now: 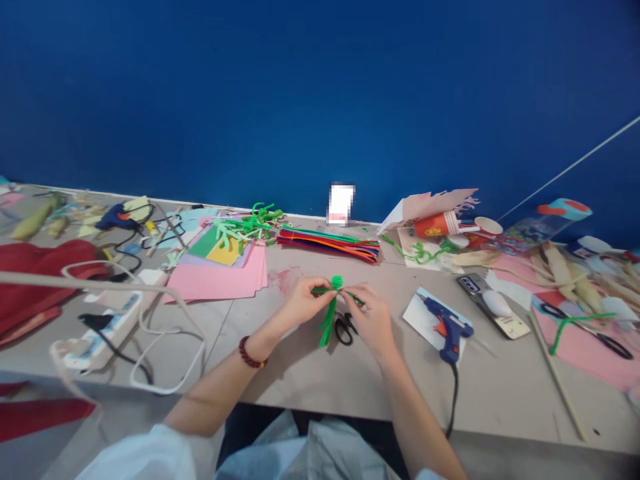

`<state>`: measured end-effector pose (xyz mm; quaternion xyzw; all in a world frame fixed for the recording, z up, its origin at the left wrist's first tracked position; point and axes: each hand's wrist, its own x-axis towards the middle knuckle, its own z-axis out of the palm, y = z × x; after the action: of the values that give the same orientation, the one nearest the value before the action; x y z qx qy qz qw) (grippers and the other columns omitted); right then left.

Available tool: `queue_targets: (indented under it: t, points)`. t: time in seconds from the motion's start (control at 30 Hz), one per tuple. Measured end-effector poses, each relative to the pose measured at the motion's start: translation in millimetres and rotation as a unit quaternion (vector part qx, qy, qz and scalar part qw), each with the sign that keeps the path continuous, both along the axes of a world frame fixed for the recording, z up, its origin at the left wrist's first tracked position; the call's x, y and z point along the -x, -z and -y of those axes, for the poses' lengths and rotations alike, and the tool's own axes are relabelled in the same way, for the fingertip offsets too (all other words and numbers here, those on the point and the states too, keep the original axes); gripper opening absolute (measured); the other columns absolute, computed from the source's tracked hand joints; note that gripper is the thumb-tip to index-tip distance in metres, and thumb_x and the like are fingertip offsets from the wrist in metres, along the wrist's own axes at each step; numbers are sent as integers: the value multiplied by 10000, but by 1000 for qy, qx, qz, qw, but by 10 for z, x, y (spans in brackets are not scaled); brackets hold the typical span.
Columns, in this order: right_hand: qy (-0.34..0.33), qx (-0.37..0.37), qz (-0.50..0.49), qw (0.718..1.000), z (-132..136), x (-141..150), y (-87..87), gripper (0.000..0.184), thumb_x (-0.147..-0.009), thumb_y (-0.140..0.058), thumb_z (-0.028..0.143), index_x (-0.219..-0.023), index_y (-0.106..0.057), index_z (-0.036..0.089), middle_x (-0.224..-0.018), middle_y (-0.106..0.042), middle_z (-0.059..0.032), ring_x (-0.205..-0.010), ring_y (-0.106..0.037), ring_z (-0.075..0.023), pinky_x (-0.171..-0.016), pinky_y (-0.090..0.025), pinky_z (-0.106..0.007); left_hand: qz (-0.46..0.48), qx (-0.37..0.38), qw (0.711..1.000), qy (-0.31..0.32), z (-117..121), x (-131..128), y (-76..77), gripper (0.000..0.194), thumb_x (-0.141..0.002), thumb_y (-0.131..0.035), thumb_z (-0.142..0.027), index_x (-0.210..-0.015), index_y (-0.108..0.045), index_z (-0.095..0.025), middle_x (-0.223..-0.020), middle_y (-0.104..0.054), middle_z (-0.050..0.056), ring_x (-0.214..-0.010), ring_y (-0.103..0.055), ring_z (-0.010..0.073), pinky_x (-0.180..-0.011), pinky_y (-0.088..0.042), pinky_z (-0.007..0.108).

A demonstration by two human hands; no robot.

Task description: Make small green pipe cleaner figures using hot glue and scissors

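Subject: a fuzzy green chenille pipe-cleaner bundle, a round tuft atop dangling strands, held over the scissors
Left grip: left hand pinching the twisted wire stem, a red beaded bracelet on the wrist
Right grip: right hand clenched on the stem's other end
Below: black-handled scissors on the beige tabletop
Right: a blue-and-orange plastic glue gun on white card
Left: smooth pink paper sheets
Beyond: a bundle of multicoloured pipe cleaners

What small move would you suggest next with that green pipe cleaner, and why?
I'd probably trim the green pipe cleaner hanging below the left hand, since its loose ends dangle there and the black-handled scissors lie right beside them.
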<state>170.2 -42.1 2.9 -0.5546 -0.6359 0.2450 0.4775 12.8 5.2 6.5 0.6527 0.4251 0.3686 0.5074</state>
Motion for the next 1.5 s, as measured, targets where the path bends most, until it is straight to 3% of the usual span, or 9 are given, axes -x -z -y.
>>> queue_targets:
  t: [0.2,0.3,0.63,0.77,0.97,1.17,1.33,1.43,1.5]
  points:
    - [-11,13,-33,999,-24,-47,-4,166,-831,-545,293,-808,-682,203,-795,-642,-50,-776,-602,-180,-716,-467,-299,77,119,988,59,-18,36,-18,246,-651,-707,-338,-777,-684,-128,-748,-680,53,-686,-586,150,-683,-457,268]
    - [-22,11,-42,999,-35,-60,20,155,-828,-545,284,-829,-678,203,-802,-643,-46,-781,-603,-179,-707,-468,-293,82,133,987,47,-25,46,-45,244,-647,-714,-347,-748,-681,-127,-721,-666,40,-672,-571,133,-664,-443,248]
    - [-43,32,-50,997,-45,-66,73,205,-830,-513,269,-984,-642,226,-955,-660,-51,-853,-605,-180,-766,-469,-302,144,119,982,5,-19,24,-45,235,-616,-728,-326,-702,-613,-140,-658,-580,-11,-612,-510,98,-610,-410,224]
    - [-25,53,-29,998,-69,-136,101,157,-812,-536,295,-808,-664,205,-794,-652,-36,-738,-593,-171,-679,-455,-284,95,70,992,36,-13,37,-84,218,-658,-687,-336,-643,-609,-133,-629,-570,5,-619,-512,118,-600,-400,236]
    - [-1,43,-16,999,-93,-218,82,162,-775,-597,338,-725,-670,202,-725,-620,-27,-641,-538,-148,-604,-421,-265,-6,-20,995,102,20,14,-111,208,-744,-605,-300,-640,-622,-121,-646,-570,18,-644,-509,125,-605,-386,233]
    - [-5,69,-44,997,-74,-201,21,190,-766,-610,366,-710,-668,193,-714,-615,-27,-638,-544,-146,-596,-419,-263,-98,-98,988,63,49,8,-36,158,-759,-572,-245,-665,-644,-141,-680,-612,17,-635,-512,115,-567,-360,216]
    - [-14,55,-43,997,-52,-146,12,165,-770,-612,340,-735,-682,195,-724,-625,-33,-663,-573,-155,-600,-437,-264,-108,-133,985,29,36,-5,23,117,-746,-561,-189,-706,-667,-163,-710,-646,18,-657,-540,118,-606,-386,219]
    - [-27,36,-50,998,-26,-63,21,151,-792,-591,317,-777,-688,204,-759,-638,-42,-714,-597,-165,-630,-456,-271,-79,-113,990,-6,10,-21,63,97,-718,-575,-181,-696,-665,-153,-696,-648,25,-658,-544,127,-618,-395,230]
    - [-37,21,-55,998,-8,-8,25,144,-800,-584,302,-795,-693,208,-759,-639,-42,-730,-604,-167,-655,-464,-280,-39,-56,997,-35,-5,-33,77,84,-691,-595,-196,-681,-658,-143,-671,-641,26,-635,-541,130,-602,-397,235]
